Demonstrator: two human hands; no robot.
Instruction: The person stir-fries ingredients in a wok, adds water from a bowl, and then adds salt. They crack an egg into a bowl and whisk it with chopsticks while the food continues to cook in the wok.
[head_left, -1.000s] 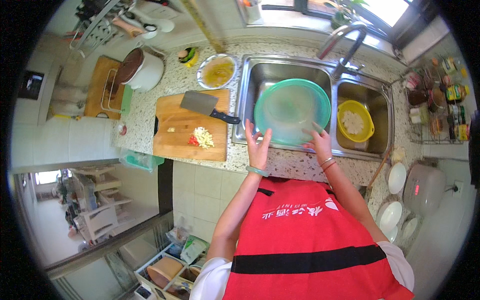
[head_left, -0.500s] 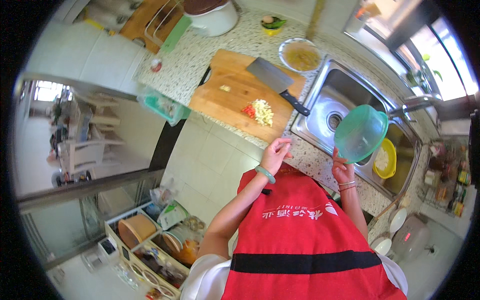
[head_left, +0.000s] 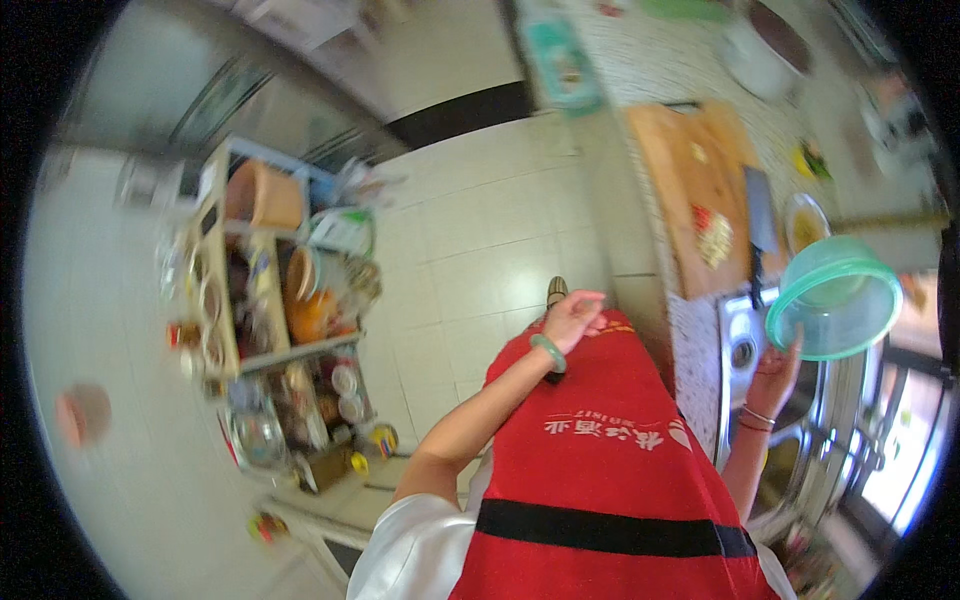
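My right hand [head_left: 777,368] grips a translucent green plastic basin [head_left: 850,318] by its near edge. The basin is tilted, and its inside shows no food. It hangs over the end of the counter beside the sink [head_left: 738,335]. In front of my red apron [head_left: 600,440], my left hand [head_left: 574,318] holds nothing; its fingers are loosely bent, with the thumb apart. A wooden cutting board [head_left: 675,160] lies beyond, bearing chopped pale bits [head_left: 714,243] and a little chopped red pepper [head_left: 702,216]. A cleaver [head_left: 760,210] rests along the board's right side.
On the left stands a storage rack [head_left: 262,240] holding pots, bags and jars. Tiled floor [head_left: 470,230] lies between it and the counter. Behind the board are a bowl of yellowish liquid [head_left: 805,222] and a white pot [head_left: 755,60]. A green bin [head_left: 560,65] hangs off the counter's edge.
My view has swung left, bringing the rack and floor into the middle and the counter to the right. The green basin stays in my right hand and has tipped to show its inside.
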